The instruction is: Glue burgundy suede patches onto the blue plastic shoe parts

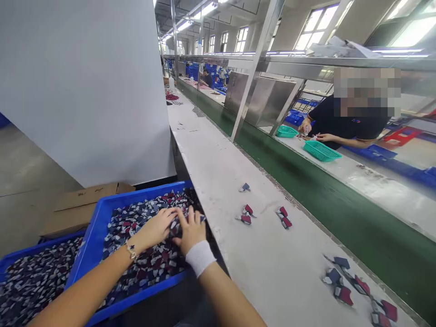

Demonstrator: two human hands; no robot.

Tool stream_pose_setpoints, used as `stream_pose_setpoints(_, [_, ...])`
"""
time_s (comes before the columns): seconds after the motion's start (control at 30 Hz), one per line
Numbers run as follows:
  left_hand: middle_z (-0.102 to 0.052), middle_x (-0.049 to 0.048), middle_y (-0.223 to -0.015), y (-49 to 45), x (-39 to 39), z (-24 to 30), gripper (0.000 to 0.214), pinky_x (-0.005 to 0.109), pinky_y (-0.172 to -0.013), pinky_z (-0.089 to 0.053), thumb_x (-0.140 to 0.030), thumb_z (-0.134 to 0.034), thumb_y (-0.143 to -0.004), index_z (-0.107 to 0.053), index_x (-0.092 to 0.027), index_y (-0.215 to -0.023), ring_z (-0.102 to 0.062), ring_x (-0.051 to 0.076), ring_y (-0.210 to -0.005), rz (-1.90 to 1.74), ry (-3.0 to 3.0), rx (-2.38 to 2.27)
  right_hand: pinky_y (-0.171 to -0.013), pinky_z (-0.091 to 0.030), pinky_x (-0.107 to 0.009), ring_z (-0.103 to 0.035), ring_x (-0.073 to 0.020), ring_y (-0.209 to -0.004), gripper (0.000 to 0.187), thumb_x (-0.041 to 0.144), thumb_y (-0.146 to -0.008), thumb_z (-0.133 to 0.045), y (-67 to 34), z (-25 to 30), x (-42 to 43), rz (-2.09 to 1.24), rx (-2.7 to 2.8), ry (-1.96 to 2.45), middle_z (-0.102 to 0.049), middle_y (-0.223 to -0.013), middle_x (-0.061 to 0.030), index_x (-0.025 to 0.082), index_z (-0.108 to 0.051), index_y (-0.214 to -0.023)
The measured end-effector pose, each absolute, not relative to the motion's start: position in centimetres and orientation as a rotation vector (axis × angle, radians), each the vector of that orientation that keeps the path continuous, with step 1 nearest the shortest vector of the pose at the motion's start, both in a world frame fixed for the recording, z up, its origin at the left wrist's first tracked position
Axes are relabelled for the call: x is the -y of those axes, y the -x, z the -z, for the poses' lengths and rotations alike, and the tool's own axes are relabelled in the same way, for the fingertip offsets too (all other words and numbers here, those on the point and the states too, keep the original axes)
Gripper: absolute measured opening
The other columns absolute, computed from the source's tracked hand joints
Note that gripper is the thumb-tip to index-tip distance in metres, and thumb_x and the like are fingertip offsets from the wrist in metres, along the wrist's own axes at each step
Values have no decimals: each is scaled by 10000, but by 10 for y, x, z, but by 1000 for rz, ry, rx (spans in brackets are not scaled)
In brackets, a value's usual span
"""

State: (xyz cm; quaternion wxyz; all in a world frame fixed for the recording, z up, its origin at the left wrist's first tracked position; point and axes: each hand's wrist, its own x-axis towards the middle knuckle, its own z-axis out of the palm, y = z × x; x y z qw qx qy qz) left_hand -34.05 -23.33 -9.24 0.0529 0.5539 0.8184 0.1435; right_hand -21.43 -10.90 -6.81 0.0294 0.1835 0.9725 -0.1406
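My left hand and my right hand meet over a blue bin heaped with small navy, dark red and silvery pieces. Between them they cup a clump of these pieces, fingers curled around it from both sides. Which pieces lie in which hand is partly hidden by the fingers. A bracelet circles my left wrist and a white band covers the right one. On the white bench beside the bin lie several loose pieces of the same kind, some dark red, some navy.
A second blue bin of similar pieces stands lower left, by a cardboard box. A white panel rises behind the bins. Across the green belt, a person works beside two teal baskets. Metal posts flank the bench.
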Motion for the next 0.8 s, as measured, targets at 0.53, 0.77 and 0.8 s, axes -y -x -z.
stream_pose_setpoints(0.53, [-340,152,-1569,253,-102,61,650,646,-1129,-308,-483,-610,-920,-401,-205,-1469,-352,387,-1419,-698,-1994,-2098,-1134,-207,-610,-154,-493,-1472,751,565,-937,-461,-114,72,21,-13,-2089,-2429,-216,-1613,-239,139,-347,-1544])
stream_pose_setpoints(0.77, [-577,113,-1347,168,-175,57,365,543,-1051,-445,-380,-607,-951,-599,-171,-1249,-558,284,-1233,-468,-2340,-1632,-1101,-196,-681,-100,-476,-1484,763,664,-919,-432,-145,92,-32,-56,-1689,-2800,-158,-1643,-196,239,-333,-1545])
stream_pose_setpoints(0.8, [-600,109,-1310,158,-178,54,341,529,-1035,-461,-383,-602,-954,-614,-166,-1217,-579,272,-1200,-430,-2362,-1599,-1100,-204,-683,-109,-472,-1484,766,676,-919,-432,-146,91,-41,-41,-1659,-2834,-164,-1641,-192,243,-332,-1543])
